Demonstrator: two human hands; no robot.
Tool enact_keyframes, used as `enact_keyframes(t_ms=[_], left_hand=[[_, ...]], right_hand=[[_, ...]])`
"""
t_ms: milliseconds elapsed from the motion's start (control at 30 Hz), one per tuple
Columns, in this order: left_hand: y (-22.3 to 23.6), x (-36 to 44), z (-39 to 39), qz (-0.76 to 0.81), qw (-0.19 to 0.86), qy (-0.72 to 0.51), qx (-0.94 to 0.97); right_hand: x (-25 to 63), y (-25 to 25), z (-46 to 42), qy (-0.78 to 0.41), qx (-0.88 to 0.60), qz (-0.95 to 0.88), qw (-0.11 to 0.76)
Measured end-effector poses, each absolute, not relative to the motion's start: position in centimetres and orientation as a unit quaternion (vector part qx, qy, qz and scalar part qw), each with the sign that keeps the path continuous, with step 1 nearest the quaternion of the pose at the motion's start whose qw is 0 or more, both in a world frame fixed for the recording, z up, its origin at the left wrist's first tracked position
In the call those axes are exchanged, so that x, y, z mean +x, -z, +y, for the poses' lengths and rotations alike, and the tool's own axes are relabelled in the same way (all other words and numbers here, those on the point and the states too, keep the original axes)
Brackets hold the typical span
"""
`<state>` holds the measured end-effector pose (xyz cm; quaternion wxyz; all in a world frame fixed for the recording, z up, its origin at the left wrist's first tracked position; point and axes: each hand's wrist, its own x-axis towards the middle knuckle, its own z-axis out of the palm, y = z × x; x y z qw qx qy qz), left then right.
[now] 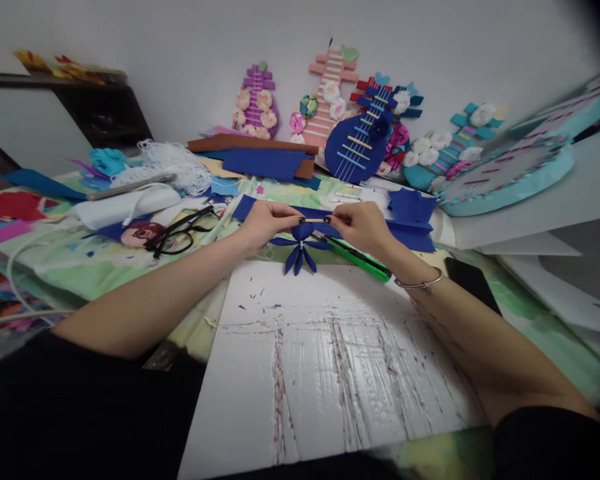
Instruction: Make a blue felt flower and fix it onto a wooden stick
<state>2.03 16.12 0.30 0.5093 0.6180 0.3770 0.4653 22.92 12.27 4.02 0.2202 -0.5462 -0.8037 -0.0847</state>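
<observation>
My left hand (pixel 265 223) and my right hand (pixel 364 227) pinch the two ends of a short, thin tan stick (pixel 315 220), held level. Right below its left part is a rounded dark-blue piece (pixel 303 232); whether it is attached to the stick, I cannot tell. Several pointed blue petals (pixel 300 257) fan out under that piece, over the far edge of a white cutting board (pixel 300 373). Close under my right hand lies a green utility knife (pixel 363 260). Blue sheet material (pixel 247 205) lies behind my hands.
Black glasses (pixel 183 233) lie on the left, near a tangle of white string (pixel 165 167). A dark phone (pixel 473 285) is at the right. Decorated lute-shaped crafts, one dark blue (pixel 353 150), lean on the wall. Blue scraps (pixel 260 307) dot the scored board.
</observation>
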Motion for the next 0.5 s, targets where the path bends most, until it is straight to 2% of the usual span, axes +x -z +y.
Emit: enact_keyframes(t_ms=[133,233,500], left_hand=[[-0.42,1.84,16.29,0.378,0.447,-0.460,0.668],[-0.53,1.76,16.37,0.373,0.441,-0.458,0.676],[-0.60,2.01,16.16,0.343,0.582,-0.468,0.570]], right_hand=[[22.51,-4.16,11.90,0.142,-0.569,-0.789,0.183],[22.30,-4.19,11.76,0.163,-0.575,-0.783,0.172],[21.92,-4.22,11.28,0.186,-0.582,-0.765,0.203]])
